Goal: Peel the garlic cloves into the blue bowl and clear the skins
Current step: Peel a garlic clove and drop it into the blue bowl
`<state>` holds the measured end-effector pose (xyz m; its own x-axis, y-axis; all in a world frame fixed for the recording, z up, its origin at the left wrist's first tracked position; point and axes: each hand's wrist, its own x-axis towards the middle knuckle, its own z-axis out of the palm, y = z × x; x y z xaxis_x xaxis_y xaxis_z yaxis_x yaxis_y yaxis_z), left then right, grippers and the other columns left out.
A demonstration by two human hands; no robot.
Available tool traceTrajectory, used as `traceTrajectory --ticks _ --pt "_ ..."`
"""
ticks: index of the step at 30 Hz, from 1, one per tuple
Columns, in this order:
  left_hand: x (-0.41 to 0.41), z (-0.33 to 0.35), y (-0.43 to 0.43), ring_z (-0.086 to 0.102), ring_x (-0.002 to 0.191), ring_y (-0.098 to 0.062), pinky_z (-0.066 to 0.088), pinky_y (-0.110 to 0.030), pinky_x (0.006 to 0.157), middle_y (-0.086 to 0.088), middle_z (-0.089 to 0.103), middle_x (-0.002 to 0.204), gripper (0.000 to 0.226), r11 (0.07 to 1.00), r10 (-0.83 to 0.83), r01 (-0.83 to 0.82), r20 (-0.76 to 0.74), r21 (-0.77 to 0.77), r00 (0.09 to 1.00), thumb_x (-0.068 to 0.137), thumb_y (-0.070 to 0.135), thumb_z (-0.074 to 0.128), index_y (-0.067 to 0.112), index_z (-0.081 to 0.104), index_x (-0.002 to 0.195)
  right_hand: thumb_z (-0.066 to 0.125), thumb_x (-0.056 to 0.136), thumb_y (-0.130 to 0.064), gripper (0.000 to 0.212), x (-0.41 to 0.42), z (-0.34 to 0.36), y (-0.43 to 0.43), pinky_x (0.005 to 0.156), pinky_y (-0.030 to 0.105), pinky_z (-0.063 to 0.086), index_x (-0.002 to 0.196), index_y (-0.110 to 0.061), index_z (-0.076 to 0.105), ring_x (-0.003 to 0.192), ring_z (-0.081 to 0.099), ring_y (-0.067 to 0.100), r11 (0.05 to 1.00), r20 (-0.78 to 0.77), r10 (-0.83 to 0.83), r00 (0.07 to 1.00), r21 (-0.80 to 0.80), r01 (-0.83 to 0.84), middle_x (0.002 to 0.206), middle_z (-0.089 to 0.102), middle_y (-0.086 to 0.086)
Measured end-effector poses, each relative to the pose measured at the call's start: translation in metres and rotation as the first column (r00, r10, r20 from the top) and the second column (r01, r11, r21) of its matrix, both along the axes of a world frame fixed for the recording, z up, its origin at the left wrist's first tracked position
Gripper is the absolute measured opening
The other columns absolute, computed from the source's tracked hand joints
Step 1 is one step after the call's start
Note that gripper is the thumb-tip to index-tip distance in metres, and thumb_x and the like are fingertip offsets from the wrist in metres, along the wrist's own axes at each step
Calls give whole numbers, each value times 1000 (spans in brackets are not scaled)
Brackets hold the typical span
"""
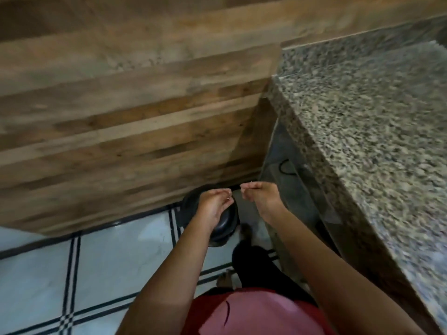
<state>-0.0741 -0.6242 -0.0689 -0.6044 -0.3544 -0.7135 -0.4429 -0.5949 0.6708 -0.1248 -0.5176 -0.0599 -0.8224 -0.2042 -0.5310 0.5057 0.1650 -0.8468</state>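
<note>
Both my hands hang over a black round bin (223,224) that stands on the floor in the corner beside the counter. My left hand (214,205) is cupped with its fingers curled, and small pale bits of garlic skin show at the fingertips. My right hand (262,195) is curled too, with a pale scrap at its fingertips. The two hands are a small gap apart, fingertips facing each other. The blue bowl and the garlic cloves are out of view.
A speckled granite counter (362,122) runs along the right, its edge close to my right arm. A wood-panelled wall (133,129) fills the left and back. Below lies a white tiled floor (108,262) with dark lines. My foot (226,278) is near the bin.
</note>
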Motion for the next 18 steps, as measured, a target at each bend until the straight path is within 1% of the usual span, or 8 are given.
traceTrajectory --ticks 4,7,9,12,13,15,17,18 --pt "-31 -24 -27 57 91 -22 47 -29 87 -16 57 101 11 999 -9 11 74 -33 997 90 -8 51 -4 59 97 57 83 13 16 -38 -27 -31 62 20 46 98 14 64 63 53 15 997 53 26 998 74 -30 68 56 7" --pt "-52 -35 -45 58 81 -18 47 -28 82 -17 58 98 11 999 3 1 121 -34 993 89 -10 52 -4 60 94 58 84 11 17 -64 -39 -50 63 22 45 99 14 63 64 53 15 993 107 47 993 101 -58 69 56 6" --pt "-66 -42 -56 59 79 -17 48 -26 80 -16 59 97 12 1000 4 -2 151 -19 989 88 -11 52 -6 61 94 56 84 13 19 -80 -48 -62 59 21 45 101 17 61 62 52 15 995 156 40 987 85 -54 69 56 6" --pt "-86 -55 -65 60 92 -24 48 -27 83 -15 58 102 15 1000 8 -8 204 -1 979 89 -11 50 -6 61 96 57 83 14 20 -100 -60 -76 52 17 46 102 16 62 59 52 14 991 193 13 981 125 -38 79 59 10" --pt "-93 -62 -67 59 93 -25 48 -27 82 -15 58 100 15 1000 5 -1 230 -17 973 88 -11 51 -3 62 93 57 82 14 19 -106 -65 -81 48 14 45 101 14 63 55 53 13 989 210 1 978 142 -32 80 59 11" --pt "-101 -72 -71 55 80 -23 47 -28 72 -13 57 85 19 998 -19 37 285 -56 958 88 -8 53 6 61 78 55 83 15 13 -113 -81 -89 44 15 45 90 11 64 45 53 12 989 243 11 970 143 -47 70 57 11" --pt "-109 -91 -74 48 65 -19 41 -28 60 -10 51 70 26 996 15 19 354 -92 935 89 -3 52 12 52 67 53 84 13 16 -117 -102 -100 58 24 50 73 7 63 55 55 21 989 288 18 958 133 -59 67 55 12" --pt "-112 -97 -77 47 62 -19 39 -28 58 -9 51 67 25 995 47 -7 392 -102 919 89 1 52 11 52 67 54 86 9 14 -117 -113 -108 67 31 53 76 7 64 65 56 24 993 331 1 944 114 -41 73 57 14"
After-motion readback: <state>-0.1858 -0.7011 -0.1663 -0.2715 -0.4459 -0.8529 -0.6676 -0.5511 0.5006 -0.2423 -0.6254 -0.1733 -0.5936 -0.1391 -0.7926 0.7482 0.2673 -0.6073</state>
